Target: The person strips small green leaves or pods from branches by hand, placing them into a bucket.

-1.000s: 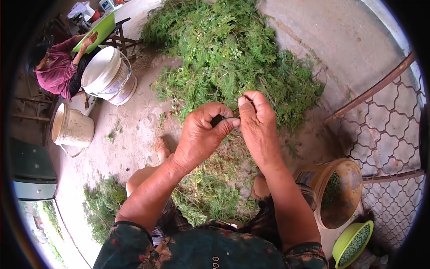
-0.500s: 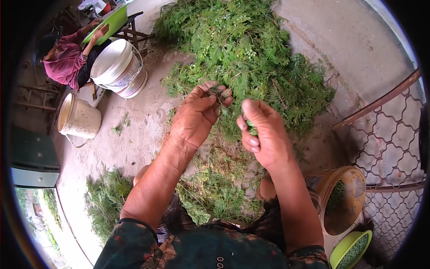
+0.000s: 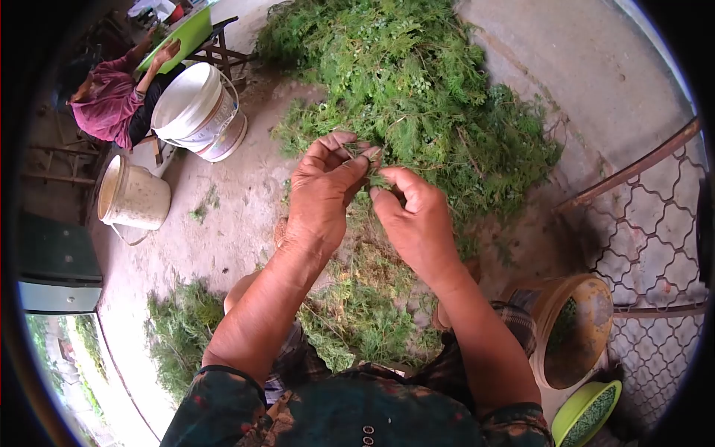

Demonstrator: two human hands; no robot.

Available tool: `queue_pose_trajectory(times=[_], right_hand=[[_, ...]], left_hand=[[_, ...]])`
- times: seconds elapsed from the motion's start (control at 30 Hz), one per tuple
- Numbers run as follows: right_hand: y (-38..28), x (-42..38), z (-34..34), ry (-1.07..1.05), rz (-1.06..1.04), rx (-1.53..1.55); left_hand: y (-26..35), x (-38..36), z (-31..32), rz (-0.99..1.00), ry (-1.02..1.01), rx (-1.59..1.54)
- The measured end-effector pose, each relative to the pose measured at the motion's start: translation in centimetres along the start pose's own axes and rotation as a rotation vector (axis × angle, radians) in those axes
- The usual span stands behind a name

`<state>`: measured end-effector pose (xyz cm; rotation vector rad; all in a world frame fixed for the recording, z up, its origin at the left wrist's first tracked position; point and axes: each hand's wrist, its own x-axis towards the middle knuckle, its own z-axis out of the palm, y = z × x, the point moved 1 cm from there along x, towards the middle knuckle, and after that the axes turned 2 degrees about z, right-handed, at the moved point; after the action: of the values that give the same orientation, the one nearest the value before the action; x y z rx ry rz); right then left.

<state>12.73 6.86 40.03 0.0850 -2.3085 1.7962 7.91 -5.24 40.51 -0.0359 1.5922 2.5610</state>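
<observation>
My left hand (image 3: 320, 197) is closed round a small evergreen sprig (image 3: 377, 179), holding it up in front of me. At the sprig's lower end, the thumb and forefinger of my right hand (image 3: 418, 227) pinch together on it; what else lies in that palm is hidden. Beyond both hands rises a big pile of leafy green branches (image 3: 417, 97). Below them, between my legs, loose greenery (image 3: 357, 316) covers the floor, partly browned.
By my right leg a bucket (image 3: 593, 328) holds green bits, beside a lime-green basin (image 3: 618, 393) of small green pieces. Wire-mesh fencing (image 3: 655, 231) stands right. Two white buckets (image 3: 186, 97) (image 3: 141, 197) are at left, near a seated person (image 3: 108, 112) holding a green basin (image 3: 186, 37).
My right hand has moved left and slightly up, from apart to touching the sprig in my left hand. The green bits seen in its fingers before are no longer visible.
</observation>
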Motion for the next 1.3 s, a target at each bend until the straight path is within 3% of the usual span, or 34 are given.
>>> queue_pose_trajectory(times=[0.03, 0.07, 0.13, 0.2, 0.27, 0.33, 0.47, 0.57, 0.63, 0.8, 0.87, 0.93, 1.0, 1.03, 1.1, 1.23, 1.3], right_hand=[[-0.3, 0.0, 0.1, -0.066, 0.152, 0.208], [-1.0, -0.2, -0.3, -0.069, 0.153, 0.209], [-2.0, -0.6, -1.3, -0.269, 0.391, 0.909], [-1.8, -0.6, -2.2, -0.257, 0.542, 1.136], [-1.8, -0.6, -2.4, -0.209, 0.576, 1.274], [-1.5, -0.6, -2.3, -0.193, 0.595, 1.223], [-1.1, -0.6, -2.1, -0.184, 0.622, 1.081], [-1.2, -0.6, -2.1, -0.161, 0.610, 1.030], [-1.4, -0.6, -2.1, -0.151, 0.590, 0.981], [-1.2, -0.6, -2.4, -0.145, 0.517, 0.889], [-1.2, -0.7, -2.6, -0.136, 0.514, 0.855], [-1.0, -0.7, -2.6, -0.129, 0.512, 0.821], [-0.6, -0.7, -2.4, -0.050, 0.349, 0.525], [-0.2, -0.7, -2.1, -0.050, 0.353, 0.525], [0.1, -0.7, -1.9, 0.021, 0.097, 0.104], [-0.3, -0.4, -2.2, -0.026, 0.034, 0.195], [-1.1, -0.2, -2.9, -0.170, 0.388, 0.685]], left_hand=[[-0.2, 0.4, -0.5, 0.047, 0.050, -0.031], [-0.1, 0.7, -0.9, 0.092, 0.103, -0.063], [0.6, 1.7, -2.4, 0.079, 0.162, -0.073], [1.2, 2.2, -3.0, 0.016, 0.021, -0.287], [1.1, 2.2, -2.9, 0.013, 0.034, -0.334], [1.0, 2.3, -3.3, -0.140, -0.019, -0.554], [1.3, 1.7, -2.4, -0.149, 0.058, -0.534], [1.7, 1.1, -1.7, -0.103, -0.066, -0.257], [2.2, 0.0, -0.1, -0.035, -0.208, 0.188], [1.3, -1.2, 0.9, 0.052, -0.275, 0.409], [0.7, -1.1, 0.6, 0.258, -0.357, 0.504], [0.8, -1.0, 0.5, 0.300, -0.379, 0.603], [0.9, -1.0, 0.5, 0.466, -0.371, 0.868], [1.0, -1.0, 0.5, 0.462, -0.371, 0.867], [1.2, -1.1, 0.7, 0.533, -0.414, 1.052], [0.5, -1.5, 0.7, 0.368, -0.315, 0.802], [1.0, -1.2, 0.6, -0.157, -0.145, 0.084]])
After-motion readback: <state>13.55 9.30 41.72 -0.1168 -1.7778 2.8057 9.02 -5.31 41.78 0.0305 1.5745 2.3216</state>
